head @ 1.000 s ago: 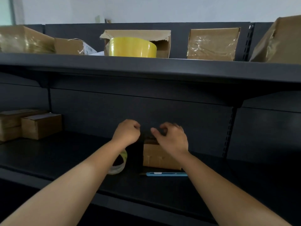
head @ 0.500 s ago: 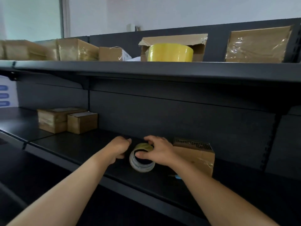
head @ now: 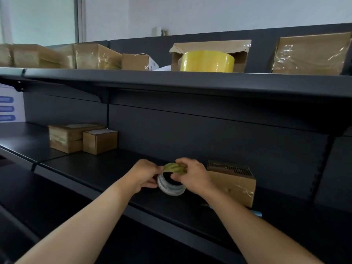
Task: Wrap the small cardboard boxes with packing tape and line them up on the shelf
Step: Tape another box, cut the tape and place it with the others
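Observation:
A roll of clear packing tape [head: 171, 184] is held upright just above the dark lower shelf [head: 106, 168]. My right hand [head: 192, 176] grips its top, fingers curled through the core. At the roll's left edge my left hand [head: 144, 175] pinches it. A small cardboard box [head: 234, 183] with some tape on it stands right of my right hand. Two more small boxes [head: 82, 138] sit side by side at the shelf's back left.
A blue cutter [head: 255, 213] lies at the shelf's front edge by the box, mostly hidden by my right arm. The upper shelf [head: 171, 79] carries several taped boxes, an open carton and a wide yellow tape roll [head: 207, 60].
Both hands left the box top and went down-left to the tape roll. My right hand took hold of it, then my left hand closed on its left edge. The view swung left.

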